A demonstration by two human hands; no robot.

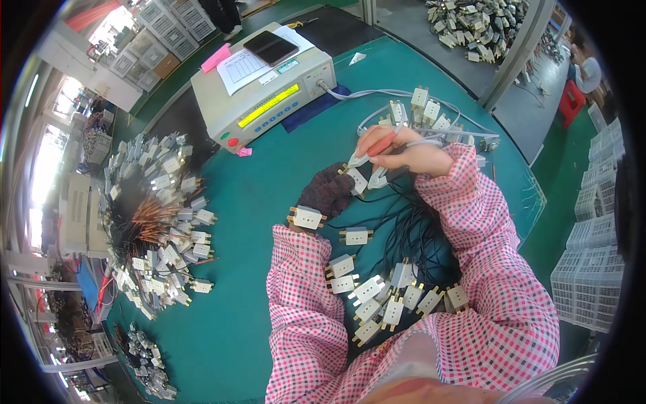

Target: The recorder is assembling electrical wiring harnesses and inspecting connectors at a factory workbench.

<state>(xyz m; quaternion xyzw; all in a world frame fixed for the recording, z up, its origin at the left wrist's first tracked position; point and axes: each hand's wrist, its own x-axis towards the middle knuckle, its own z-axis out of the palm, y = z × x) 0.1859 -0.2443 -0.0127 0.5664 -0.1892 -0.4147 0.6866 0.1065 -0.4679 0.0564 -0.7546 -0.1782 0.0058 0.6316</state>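
Note:
My left hand (327, 192), in a dark knitted glove, pinches a small white plug-like block (357, 180) with brass prongs. Close against it, my right hand (407, 153) grips a test clip (378, 145) with a red handle and pale jaws. The jaws are at the block's prongs; whether they touch, I cannot tell. Another white block (307, 217) shows at my left wrist. Between my forearms lie several more blocks (368, 289), with their black wires (414, 236) bunched beside my right sleeve.
A tester (269, 94) with a lit yellow display stands at the back, a phone (270, 47) and papers on top. Its grey cable (377, 93) runs toward my right hand. A large heap of wired blocks (158, 222) lies left, more blocks (420, 108) beyond my right hand. A person (587, 71) sits far right.

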